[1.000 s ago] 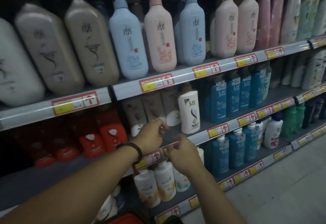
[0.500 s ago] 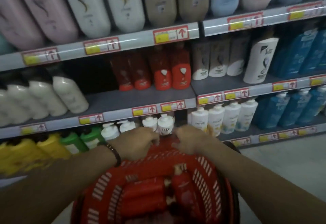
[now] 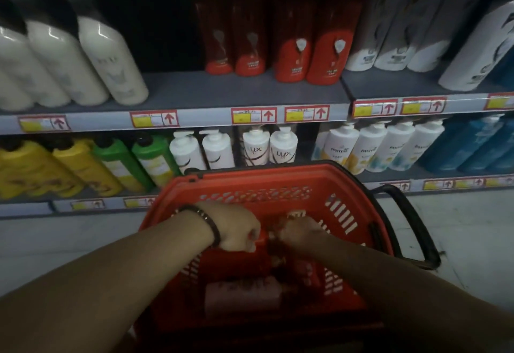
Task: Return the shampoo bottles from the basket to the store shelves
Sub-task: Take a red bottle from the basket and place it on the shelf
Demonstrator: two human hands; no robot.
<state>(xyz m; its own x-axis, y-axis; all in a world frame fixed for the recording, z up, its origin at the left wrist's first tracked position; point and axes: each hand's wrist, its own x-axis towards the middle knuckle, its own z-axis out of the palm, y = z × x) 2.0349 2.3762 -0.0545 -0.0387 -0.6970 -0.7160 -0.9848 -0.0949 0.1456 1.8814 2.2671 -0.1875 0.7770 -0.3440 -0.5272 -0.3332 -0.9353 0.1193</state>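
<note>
A red basket [image 3: 267, 176] stands on the floor below me, in front of the shelves. Both my hands are inside it. My left hand [image 3: 236, 227], with a dark bracelet on the wrist, is closed around a red shampoo bottle [image 3: 236, 265] that lies in the basket. My right hand [image 3: 301, 231] is blurred; its fingers bend down at the dark cap end of another red bottle [image 3: 307, 272], and its grip is unclear. A pink bottle [image 3: 242, 294] lies nearer to me in the basket. Matching red bottles [image 3: 324, 55] stand on the middle shelf [image 3: 236, 91].
White bottles [image 3: 83, 60] stand left on the middle shelf, with bare shelf between them and the red ones. The lower shelf holds yellow, green, white pump [image 3: 282, 146] and blue bottles. The basket's black handle [image 3: 411, 222] hangs to the right over the pale floor.
My view has dropped from the upper shelves to the basket. Both hands went from the shelf edge, over the basket's far rim, down onto the bottles inside it.
</note>
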